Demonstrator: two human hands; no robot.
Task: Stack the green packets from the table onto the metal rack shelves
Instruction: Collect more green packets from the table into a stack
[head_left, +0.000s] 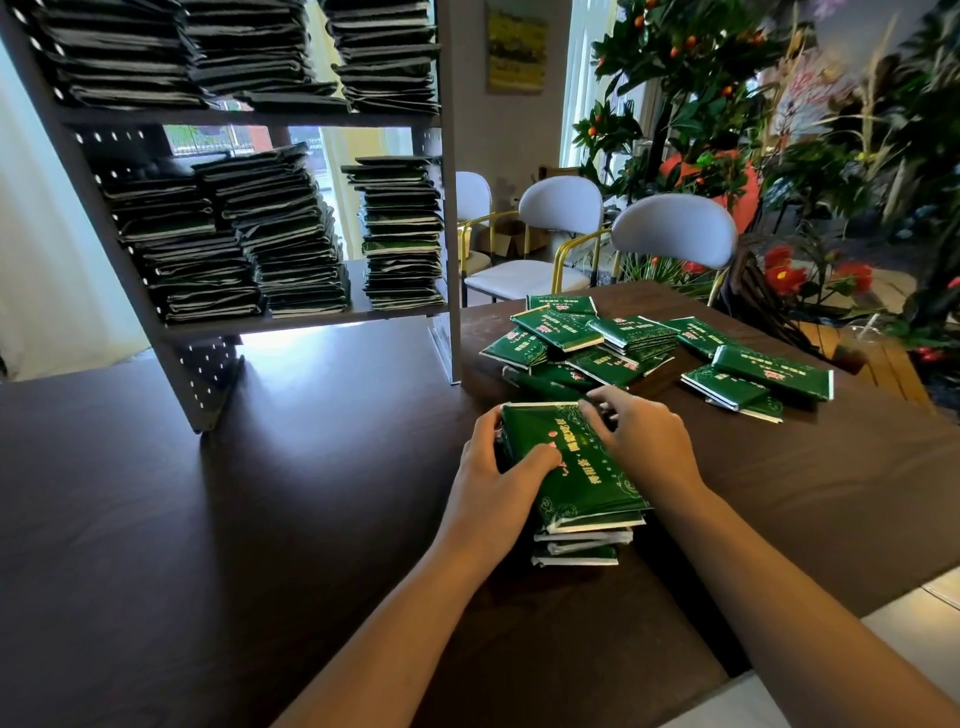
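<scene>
Head view looks down on the dark table (260, 519), where I hold a small stack of green packets (571, 467) between both hands. My left hand (498, 478) grips the stack's left edge, the thumb lying across the top packet and the fingers curled down round the side. My right hand (639, 441) rests on the far right corner of the same stack, its fingers bent over the top edge and gripping it. The stack sits on the table, its lower packets showing white edges toward me.

Just beyond my hands lies a loose heap of green packets (582, 343), overlapping at odd angles, and to its right a smaller cluster (758, 382), apart from the heap.

On the left stands the metal rack (449, 208), its feet on the table. The lower shelf (311, 319) carries three tall piles of packets side by side, and the upper shelf (249, 118) carries more piles, reaching out of view at the top.

Behind the table stand pale chairs (675, 228) with gold frames, and to the right are leafy plants (701, 67) with small orange fruit and red flowers
</scene>
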